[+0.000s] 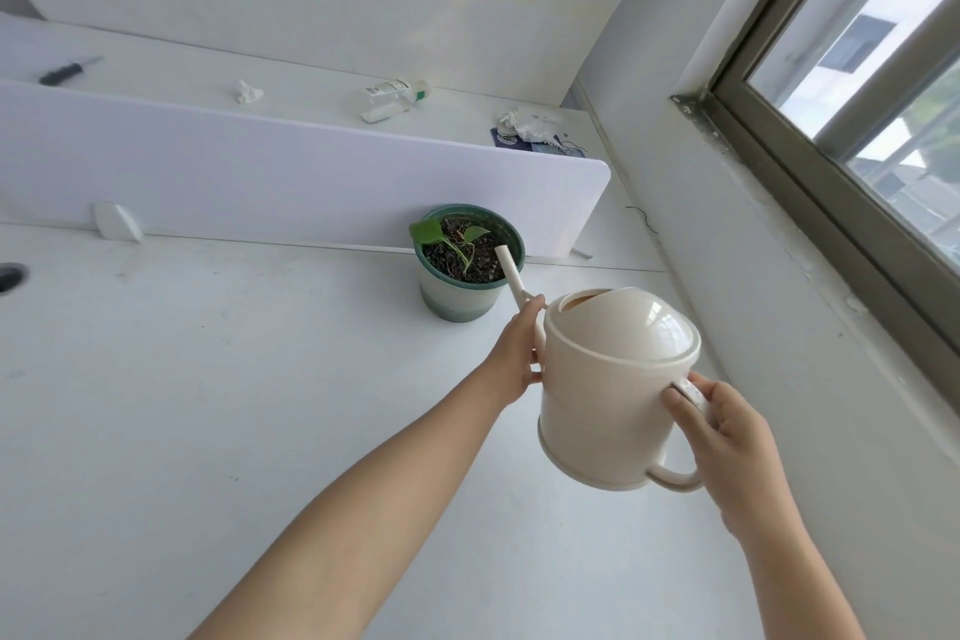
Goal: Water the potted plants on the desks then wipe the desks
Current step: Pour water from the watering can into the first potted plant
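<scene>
dusty white surface (208, 405), wiping not started yet; left hand (519, 359) grips the watering can (613, 379) by its spout, right hand (727, 437) holds the handle, aimed over the potted plant (465, 270).

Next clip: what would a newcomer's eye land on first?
A cream watering can is held above the white desk, right hand gripping its handle, left hand at the spout's base. Its spout tip hangs over the soil of a green potted plant standing beside the divider. A window fills the right side.

Probably an office: white desks (260, 405) split by a low partition screen (291, 172), beside a window (857, 83).
</scene>
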